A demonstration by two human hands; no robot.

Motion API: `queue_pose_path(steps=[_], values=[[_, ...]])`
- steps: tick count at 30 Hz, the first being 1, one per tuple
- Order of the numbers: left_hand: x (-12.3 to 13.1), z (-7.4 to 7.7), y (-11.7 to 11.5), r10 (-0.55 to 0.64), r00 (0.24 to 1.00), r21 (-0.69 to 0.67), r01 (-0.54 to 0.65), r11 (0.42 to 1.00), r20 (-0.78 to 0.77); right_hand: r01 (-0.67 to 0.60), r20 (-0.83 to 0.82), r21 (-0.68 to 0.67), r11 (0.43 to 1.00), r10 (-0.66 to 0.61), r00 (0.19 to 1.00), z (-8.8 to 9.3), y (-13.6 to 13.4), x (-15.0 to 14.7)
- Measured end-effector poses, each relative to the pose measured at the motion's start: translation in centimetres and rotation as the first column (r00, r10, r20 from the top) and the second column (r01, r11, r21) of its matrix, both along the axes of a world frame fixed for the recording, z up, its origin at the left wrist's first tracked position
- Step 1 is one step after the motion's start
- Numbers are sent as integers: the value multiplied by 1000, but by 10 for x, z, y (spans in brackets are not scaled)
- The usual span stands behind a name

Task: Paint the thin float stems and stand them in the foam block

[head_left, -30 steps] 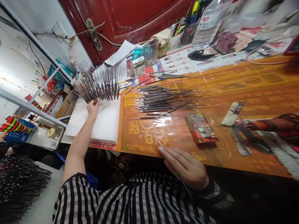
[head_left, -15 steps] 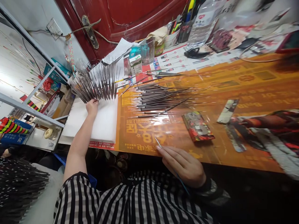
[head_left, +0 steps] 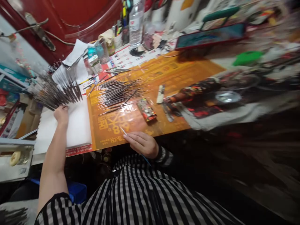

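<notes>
In the head view the left hand [head_left: 61,114] is stretched out with its fingers curled under, resting on the far edge of a white foam block [head_left: 75,131], right at the foot of the standing sticks [head_left: 58,93]. The blur hides whether it pinches one of them or only touches the foam. The right hand [head_left: 142,144] lies at the near edge of the counter [head_left: 164,72] with its fingers closed narrowly around a thin stick [head_left: 123,130]. The stick's pale tip pokes out past the fingertips towards the foam, and its bluish tail runs back under the wrist. The standing sticks are dark, slim and pointed, stuck in the foam and fanning out away from the left hand. Beyond the right hand, a loose pile of sticks [head_left: 119,93] of the same kind lies flat on the orange sheet that covers the counter. A small red packet [head_left: 147,110] lies just past the right hand, to its right. Farther back from both hands stand a clear glass [head_left: 102,51], a pot [head_left: 118,39] crowded with pens, and a plastic bottle [head_left: 136,23] whose contents cannot be made out. A small carton [head_left: 95,64] stands near the glass. The right side of the view is smeared by motion.
</notes>
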State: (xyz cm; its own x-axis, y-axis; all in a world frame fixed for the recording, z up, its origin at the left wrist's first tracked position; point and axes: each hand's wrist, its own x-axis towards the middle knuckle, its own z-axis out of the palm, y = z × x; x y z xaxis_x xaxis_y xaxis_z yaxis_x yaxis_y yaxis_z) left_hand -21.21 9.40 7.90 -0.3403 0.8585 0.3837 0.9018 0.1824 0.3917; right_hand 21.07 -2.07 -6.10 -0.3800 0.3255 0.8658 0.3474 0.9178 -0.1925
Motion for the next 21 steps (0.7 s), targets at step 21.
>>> queue_pose_path(steps=[21], values=[[191,-21,-17,-585,639,-621,207,756,-499,-16,-172,-77,997,2,985,18,1,20]])
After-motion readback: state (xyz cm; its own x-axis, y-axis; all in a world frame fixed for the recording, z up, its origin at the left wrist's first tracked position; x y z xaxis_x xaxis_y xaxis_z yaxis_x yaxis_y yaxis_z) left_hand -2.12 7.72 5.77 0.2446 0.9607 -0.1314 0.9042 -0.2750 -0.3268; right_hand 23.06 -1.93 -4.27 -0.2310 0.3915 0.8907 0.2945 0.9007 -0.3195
